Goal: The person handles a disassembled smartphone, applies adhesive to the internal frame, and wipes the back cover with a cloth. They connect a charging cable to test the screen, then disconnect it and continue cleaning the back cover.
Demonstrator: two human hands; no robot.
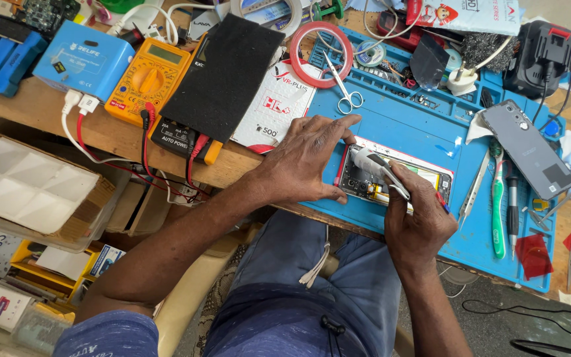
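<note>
Looking down from my head cam here. My left hand is spread flat with fingers loose, pressing down on the left end of an opened phone to pin it in place, not gripping anything. The phone lies with its back off on the blue work mat, right at the near edge of the counter, so I can see the board and the battery area inside.

My right hand is clenched around a small white tool with a grey tip, held kind of like a pen, and the tip sits over the middle of the phone's insides. Can't tell if the tip is actually touching the board or just above it.

Other stuff around: the grey back cover lies on the mat well off to the right of the phone. Between them there's a pair of tweezers, a green toothbrush and a thin screwdriver, all lined up roughly parallel. Small scissors sit inside a red tape ring at the far side of the mat. Left of the mat there's a black pad, a yellow multimeter and a light blue box with white cables plugged in.
</note>
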